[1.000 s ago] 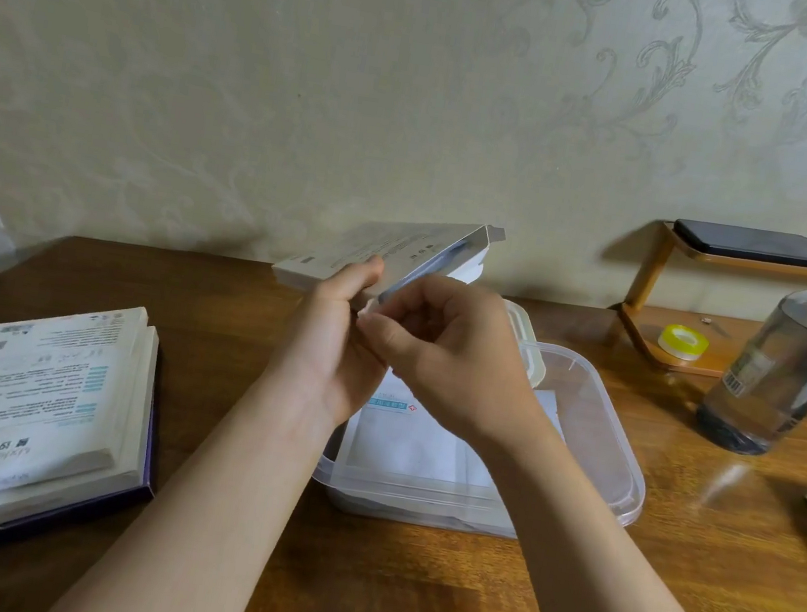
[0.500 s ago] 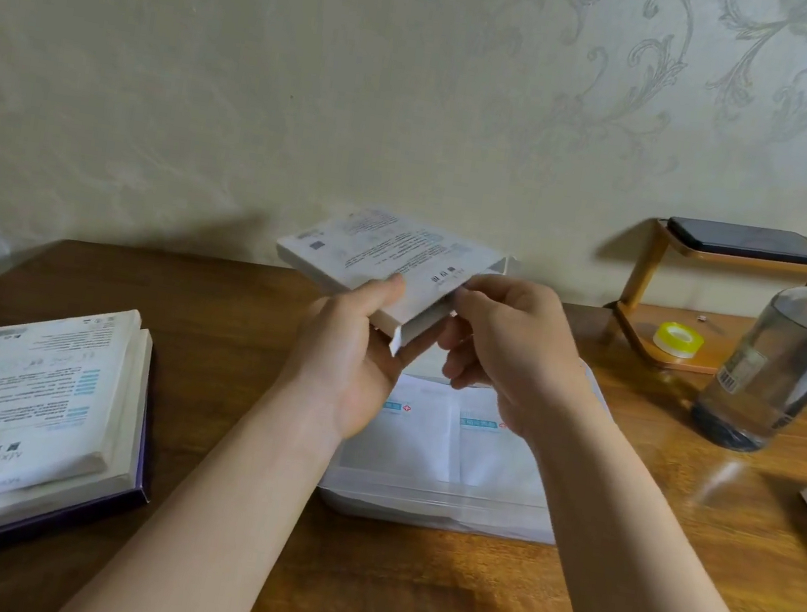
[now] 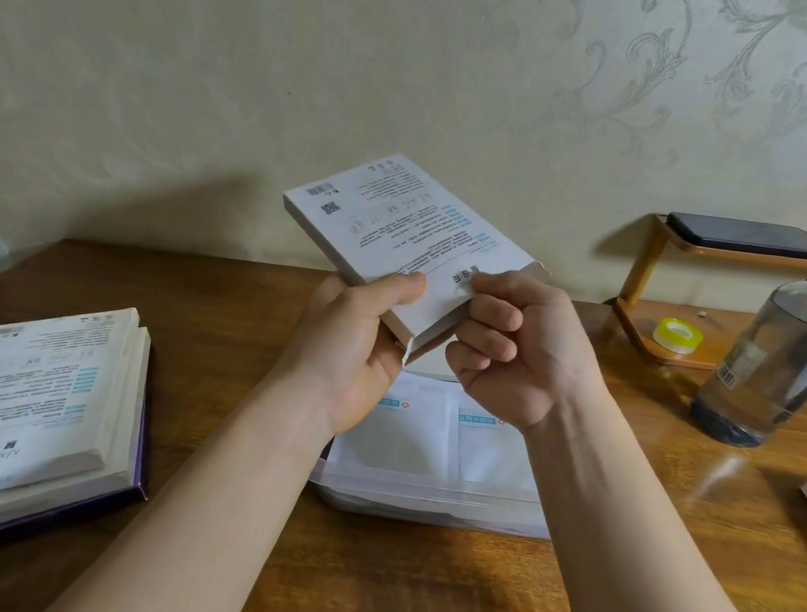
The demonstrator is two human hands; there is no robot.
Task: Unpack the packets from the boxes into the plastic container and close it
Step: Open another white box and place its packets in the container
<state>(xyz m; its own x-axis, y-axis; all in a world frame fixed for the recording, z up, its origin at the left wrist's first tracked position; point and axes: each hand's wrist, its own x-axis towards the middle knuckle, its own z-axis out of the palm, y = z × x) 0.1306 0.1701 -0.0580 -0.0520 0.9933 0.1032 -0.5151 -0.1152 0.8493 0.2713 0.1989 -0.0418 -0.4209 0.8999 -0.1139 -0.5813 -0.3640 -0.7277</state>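
Left hand (image 3: 348, 350) grips the box (image 3: 402, 222); right hand (image 3: 513, 357) pinches its flap (image 3: 448, 288). Next, probably: empty it into the container (image 3: 432, 494) at six o'clock.

The flat white printed cardboard box (image 3: 402, 228) has tilted face-up. The right hand (image 3: 513, 357) now pinches its near end.

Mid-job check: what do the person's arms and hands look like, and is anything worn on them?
Both are bare. The left hand and right hand wear no gloves, and no ring shows on the fingers in view. The left forearm and right forearm show no sleeve, watch or bracelet up to the frame's edge.
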